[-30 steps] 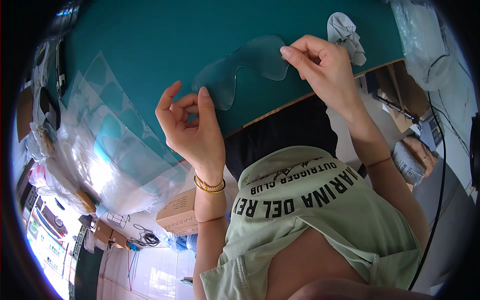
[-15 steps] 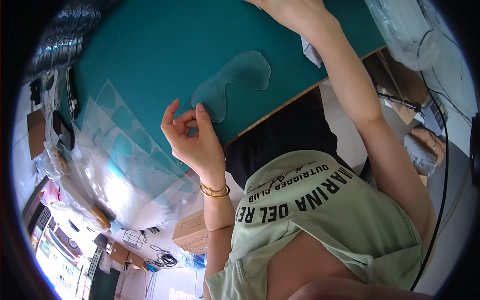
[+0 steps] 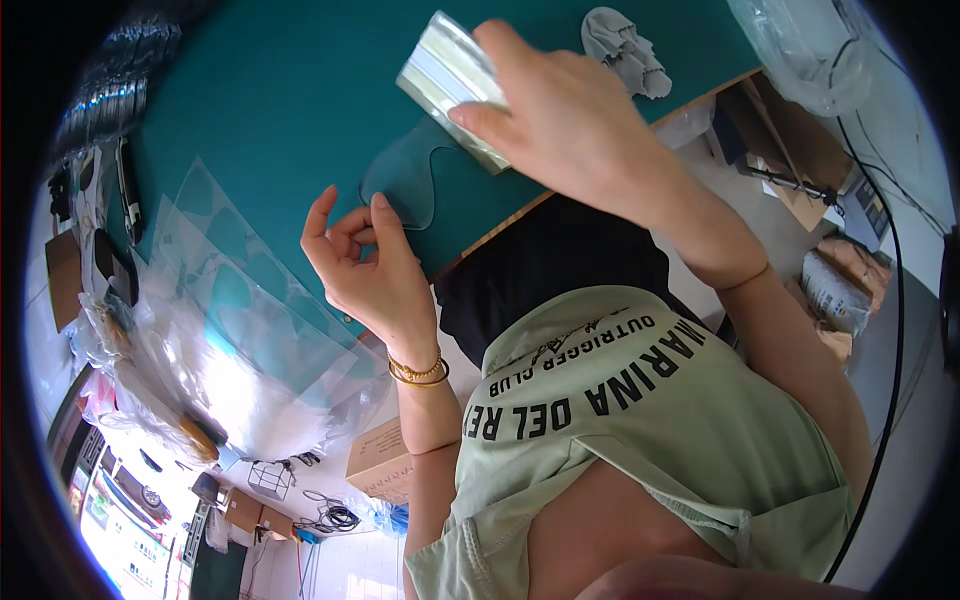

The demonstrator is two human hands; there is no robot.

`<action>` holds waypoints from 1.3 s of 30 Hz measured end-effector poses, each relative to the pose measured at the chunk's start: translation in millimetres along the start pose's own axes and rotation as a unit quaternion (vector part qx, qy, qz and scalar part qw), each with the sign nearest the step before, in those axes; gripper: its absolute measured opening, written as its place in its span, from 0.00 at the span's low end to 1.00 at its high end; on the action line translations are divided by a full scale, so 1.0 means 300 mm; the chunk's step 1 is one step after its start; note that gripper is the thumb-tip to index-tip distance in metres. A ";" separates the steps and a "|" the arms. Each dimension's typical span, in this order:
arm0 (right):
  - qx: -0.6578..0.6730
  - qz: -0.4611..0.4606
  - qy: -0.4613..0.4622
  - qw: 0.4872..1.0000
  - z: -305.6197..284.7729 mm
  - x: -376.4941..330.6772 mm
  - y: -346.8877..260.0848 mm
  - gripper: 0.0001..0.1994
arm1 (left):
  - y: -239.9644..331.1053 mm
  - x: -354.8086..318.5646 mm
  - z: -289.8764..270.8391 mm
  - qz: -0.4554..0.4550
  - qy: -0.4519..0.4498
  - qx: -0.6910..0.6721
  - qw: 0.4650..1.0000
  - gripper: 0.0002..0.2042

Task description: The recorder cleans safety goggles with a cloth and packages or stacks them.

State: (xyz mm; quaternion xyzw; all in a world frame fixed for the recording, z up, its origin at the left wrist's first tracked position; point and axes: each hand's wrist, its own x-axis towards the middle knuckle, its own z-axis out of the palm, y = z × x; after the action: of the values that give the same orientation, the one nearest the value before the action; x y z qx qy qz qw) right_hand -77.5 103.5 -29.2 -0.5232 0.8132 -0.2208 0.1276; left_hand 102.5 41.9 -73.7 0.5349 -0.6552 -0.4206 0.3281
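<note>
My right hand [image 3: 565, 120] holds a silvery rectangular block [image 3: 450, 82] above the teal table mat [image 3: 270, 90], over the right part of a clear curved plastic lens piece [image 3: 405, 185] that lies flat on the mat. My left hand [image 3: 365, 265] hovers at the near edge of the mat, just below the left end of the clear piece, fingers curled with thumb and forefinger close together, holding nothing that I can see.
A stack of clear plastic sheets [image 3: 250, 300] and crumpled plastic bags [image 3: 160, 380] lie to the left. A grey cloth [image 3: 625, 45] lies at the mat's far right. A cardboard box [image 3: 380, 460] and cables sit on the floor below.
My right hand left the clear piece, reached far up the table and came back holding the silvery block over it. My left hand stayed near the piece's left end.
</note>
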 end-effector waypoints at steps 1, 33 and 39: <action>0.002 0.003 0.000 1.000 0.003 -0.006 0.005 0.17 | 0.005 -0.001 -0.001 -0.005 0.004 -0.001 1.000 0.17; 0.187 0.009 -0.064 0.980 0.068 0.062 0.047 0.18 | 0.044 -0.014 -0.030 -0.025 -0.019 -0.122 0.992 0.22; 0.174 0.017 -0.058 0.983 -0.051 0.056 0.144 0.17 | -0.002 -0.024 -0.066 -0.052 -0.017 -0.119 0.991 0.21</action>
State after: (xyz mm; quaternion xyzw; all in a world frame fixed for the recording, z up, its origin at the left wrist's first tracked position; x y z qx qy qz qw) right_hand -125.7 107.0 -36.7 -0.4905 0.7625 -0.3264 0.2673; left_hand 121.7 45.0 -65.6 0.5187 -0.5772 -0.5210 0.3555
